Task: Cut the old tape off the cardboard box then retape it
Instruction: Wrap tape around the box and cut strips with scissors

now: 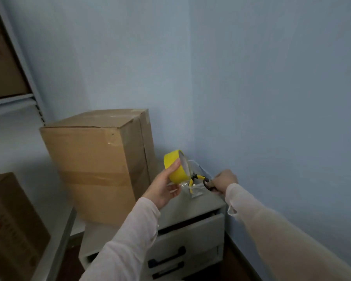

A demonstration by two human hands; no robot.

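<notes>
A tall brown cardboard box (93, 159) stands on a white drawer cabinet (201, 201), with tape bands across its side and top edge. My left hand (164, 187) grips a roll of yellow tape (176, 167) just right of the box, above the cabinet top. My right hand (224, 180) holds the black handles of a pair of scissors (208, 183) near the wall corner, blade pointing up and left.
Yellow-handled pliers (195, 178) lie in clear plastic packaging (197, 189) on the cabinet top. The cabinet's top drawer (193, 230) stands partly open. Another cardboard box (10, 226) sits at lower left; a shelf unit (12, 98) rises at upper left. Blue walls close in behind and right.
</notes>
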